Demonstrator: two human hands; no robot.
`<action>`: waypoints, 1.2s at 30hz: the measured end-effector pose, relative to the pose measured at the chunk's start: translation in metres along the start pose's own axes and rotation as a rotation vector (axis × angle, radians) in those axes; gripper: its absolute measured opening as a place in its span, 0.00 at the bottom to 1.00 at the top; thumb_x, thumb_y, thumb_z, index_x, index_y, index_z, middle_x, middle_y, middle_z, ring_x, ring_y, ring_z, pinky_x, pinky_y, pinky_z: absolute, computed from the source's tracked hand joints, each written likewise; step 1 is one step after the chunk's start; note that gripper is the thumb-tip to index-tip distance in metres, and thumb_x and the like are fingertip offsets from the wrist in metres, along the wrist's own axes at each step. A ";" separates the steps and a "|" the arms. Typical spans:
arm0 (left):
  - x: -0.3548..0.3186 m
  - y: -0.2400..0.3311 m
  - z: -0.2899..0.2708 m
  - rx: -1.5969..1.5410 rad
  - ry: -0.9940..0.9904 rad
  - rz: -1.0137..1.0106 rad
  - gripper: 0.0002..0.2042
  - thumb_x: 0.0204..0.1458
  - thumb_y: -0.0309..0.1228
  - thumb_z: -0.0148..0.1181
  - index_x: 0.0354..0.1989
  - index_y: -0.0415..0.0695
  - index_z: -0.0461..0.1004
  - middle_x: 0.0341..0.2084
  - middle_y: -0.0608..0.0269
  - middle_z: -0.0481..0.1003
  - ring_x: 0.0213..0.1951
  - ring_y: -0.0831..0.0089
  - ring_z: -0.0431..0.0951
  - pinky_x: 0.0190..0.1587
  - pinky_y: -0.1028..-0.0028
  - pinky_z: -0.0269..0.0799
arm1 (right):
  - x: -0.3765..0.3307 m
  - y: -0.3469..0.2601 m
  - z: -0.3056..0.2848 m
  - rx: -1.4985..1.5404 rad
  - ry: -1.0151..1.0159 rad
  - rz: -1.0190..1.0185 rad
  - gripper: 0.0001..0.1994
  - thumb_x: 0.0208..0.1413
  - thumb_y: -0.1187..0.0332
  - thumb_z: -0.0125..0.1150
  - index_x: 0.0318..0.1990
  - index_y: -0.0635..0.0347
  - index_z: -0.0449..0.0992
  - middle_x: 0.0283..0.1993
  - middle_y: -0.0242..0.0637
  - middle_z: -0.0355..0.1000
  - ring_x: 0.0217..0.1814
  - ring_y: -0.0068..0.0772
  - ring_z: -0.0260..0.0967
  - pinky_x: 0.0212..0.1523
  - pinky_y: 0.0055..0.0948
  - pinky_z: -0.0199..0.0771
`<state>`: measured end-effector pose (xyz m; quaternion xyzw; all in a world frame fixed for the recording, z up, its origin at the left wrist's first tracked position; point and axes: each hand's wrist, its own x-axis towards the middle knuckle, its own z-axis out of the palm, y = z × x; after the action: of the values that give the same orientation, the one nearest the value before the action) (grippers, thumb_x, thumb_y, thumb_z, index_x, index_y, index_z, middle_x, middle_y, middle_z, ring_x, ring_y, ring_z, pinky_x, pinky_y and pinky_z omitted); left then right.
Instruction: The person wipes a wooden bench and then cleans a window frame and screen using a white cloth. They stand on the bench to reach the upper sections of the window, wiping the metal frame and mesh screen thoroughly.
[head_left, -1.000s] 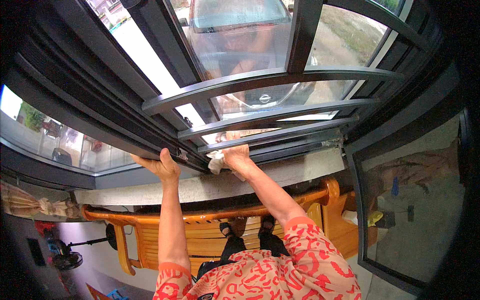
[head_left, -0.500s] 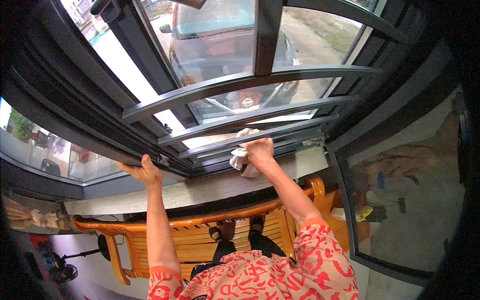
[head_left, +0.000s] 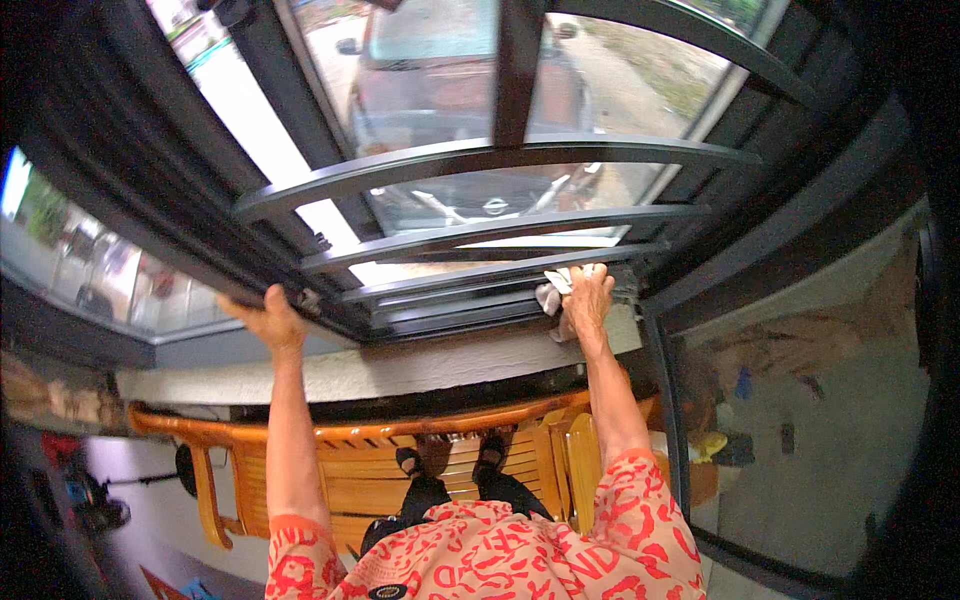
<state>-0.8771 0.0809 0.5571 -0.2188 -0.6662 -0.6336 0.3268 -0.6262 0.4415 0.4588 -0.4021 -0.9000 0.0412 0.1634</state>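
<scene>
My right hand is closed round a crumpled white cloth at the right end of the lowest dark metal bar, just above the pale window sill. Part of the cloth hangs out below and left of my fingers. On the left, my left hand rests against the lower edge of the dark window frame. Its thumb is apart from the other fingers, which are partly hidden behind the frame edge, and I see nothing held in it.
My feet stand on a slatted wooden bench under the sill. An open glazed sash stands out at the right. Several curved bars cross the opening, and a car is parked outside. A dark fan stands at lower left.
My right hand has moved right along the lowest bar with the cloth, toward the frame's right corner. My left hand stays at the frame edge. The whole view has shifted slightly.
</scene>
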 end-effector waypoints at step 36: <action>0.006 0.011 0.008 0.081 -0.054 0.188 0.44 0.46 0.58 0.59 0.62 0.38 0.49 0.49 0.42 0.62 0.49 0.53 0.63 0.50 0.58 0.61 | -0.119 -0.267 0.071 0.302 0.205 -0.425 0.16 0.46 0.71 0.57 0.45 0.62 0.71 0.56 0.52 0.60 0.52 0.52 0.60 0.47 0.44 0.64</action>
<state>-0.8746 0.0896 0.5689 -0.2842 -0.6763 -0.5666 0.3753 -0.7645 0.1780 0.4157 -0.1774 -0.9266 0.0990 0.3166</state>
